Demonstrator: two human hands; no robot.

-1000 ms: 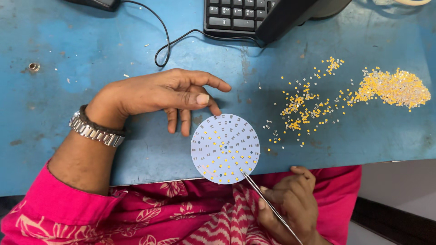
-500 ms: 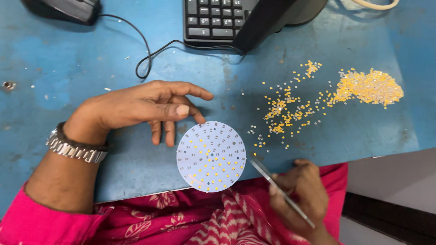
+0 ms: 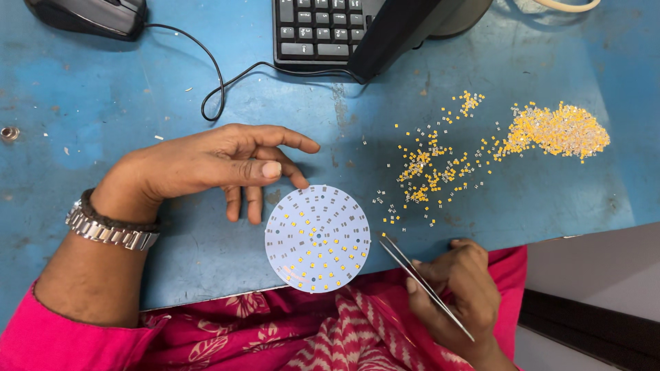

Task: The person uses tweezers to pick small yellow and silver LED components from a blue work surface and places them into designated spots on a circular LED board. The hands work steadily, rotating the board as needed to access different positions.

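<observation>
Disc (image 3: 317, 238), white and round, lies flat on the blue table (image 3: 103, 89) at the near edge, just at 6 o'clock of the frame's middle. Small yellow chips sit on part of its face; the other pads look bare, though they are too small to be sure of.

Head view, the only one: the left hand (image 3: 206, 165) rests on the table at 10 o'clock of the disc, fingers loosely spread and holding nothing, one fingertip just beside the disc's rim; whether it touches, I cannot tell. A metal watch (image 3: 110, 230) bands its wrist. The right hand (image 3: 457, 292) sits at 4 o'clock of the disc, closed round thin tweezers (image 3: 423, 285) whose tip lies near the disc's right edge. The tip is too fine to show whether it carries a chip. Loose chips (image 3: 433, 168) are scattered at 2 o'clock of the disc, with a thicker heap (image 3: 557, 130) further right.

At 12 o'clock a keyboard (image 3: 316, 31) is cut off by the frame and partly covered by a dark stand. A mouse (image 3: 89, 15) is cropped at 11 o'clock.
</observation>
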